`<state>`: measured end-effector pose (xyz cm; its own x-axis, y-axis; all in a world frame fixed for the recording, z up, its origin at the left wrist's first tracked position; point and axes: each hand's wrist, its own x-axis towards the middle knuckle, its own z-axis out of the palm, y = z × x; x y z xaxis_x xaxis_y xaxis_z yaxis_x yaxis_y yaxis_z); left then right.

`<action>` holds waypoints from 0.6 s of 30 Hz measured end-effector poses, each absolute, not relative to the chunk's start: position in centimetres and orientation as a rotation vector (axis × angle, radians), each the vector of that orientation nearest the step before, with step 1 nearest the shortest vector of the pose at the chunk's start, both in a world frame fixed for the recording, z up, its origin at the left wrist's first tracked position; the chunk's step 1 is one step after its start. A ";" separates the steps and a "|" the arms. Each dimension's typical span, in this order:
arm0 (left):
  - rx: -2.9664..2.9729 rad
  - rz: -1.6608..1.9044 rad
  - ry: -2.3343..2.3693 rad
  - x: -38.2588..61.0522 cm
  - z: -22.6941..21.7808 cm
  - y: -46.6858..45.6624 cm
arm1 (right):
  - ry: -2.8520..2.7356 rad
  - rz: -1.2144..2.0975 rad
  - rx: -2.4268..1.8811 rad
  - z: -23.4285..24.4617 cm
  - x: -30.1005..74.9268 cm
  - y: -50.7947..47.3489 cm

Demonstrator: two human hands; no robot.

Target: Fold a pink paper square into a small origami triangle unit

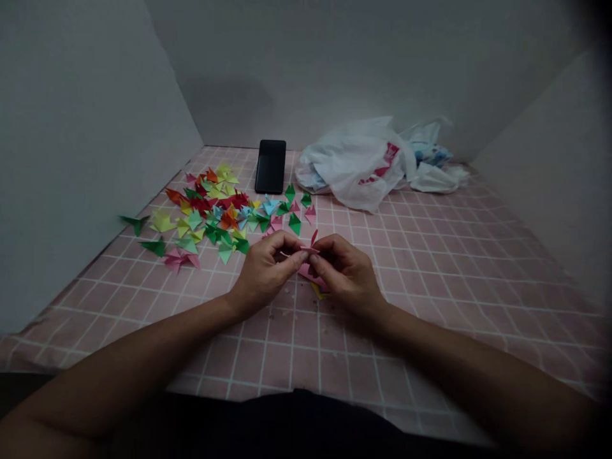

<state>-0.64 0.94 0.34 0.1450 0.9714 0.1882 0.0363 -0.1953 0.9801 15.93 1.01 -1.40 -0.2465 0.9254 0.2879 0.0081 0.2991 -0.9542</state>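
Between my two hands is a small pink folded paper piece (310, 249), with one narrow flap sticking up. My left hand (270, 271) pinches its left side between thumb and forefinger. On the other side, my right hand (349, 271) grips it the same way, thumb tip close to the left thumb. Beneath the hands, partly hidden, lie pink paper (310, 274) and a yellow-edged sheet (319, 291) on the table. A spread of folded paper figures (229, 217) in red, green, yellow, blue, orange and pink lies beyond my left hand.
A black phone (271, 167) lies near the back wall. To its right are a crumpled white plastic bag (354, 162) with red print and another bag (433, 156) with blue marks. A pink checked cloth (454, 268) covers the table; walls rise at the back and both sides.
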 end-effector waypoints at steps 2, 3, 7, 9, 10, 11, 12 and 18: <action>1.437 1.204 1.037 -0.7 0.3 1.0 | -1.509 1.196 -0.901 -1.1 15.9 0.9; 1.412 1.191 1.022 -0.7 0.2 1.1 | -1.487 1.229 -0.914 -1.0 16.0 0.9; 1.250 1.091 0.925 -0.7 -0.1 1.3 | -1.367 1.339 -0.958 -0.6 16.0 1.2; 1.188 1.066 0.898 -0.7 -0.2 1.4 | -1.320 1.362 -0.969 -0.5 16.0 1.4; 1.163 1.059 0.885 -0.7 -0.2 1.4 | -1.303 1.369 -0.969 -0.5 16.0 1.5; 1.141 1.054 0.872 -0.7 -0.2 1.4 | -1.289 1.375 -0.967 -0.5 16.0 1.6; 1.122 1.047 0.861 -0.7 -0.3 1.4 | -1.273 1.381 -0.963 -0.5 16.0 1.7; 1.148 1.059 0.919 -0.5 -0.1 1.4 | -1.188 1.449 -0.927 -0.7 15.8 1.7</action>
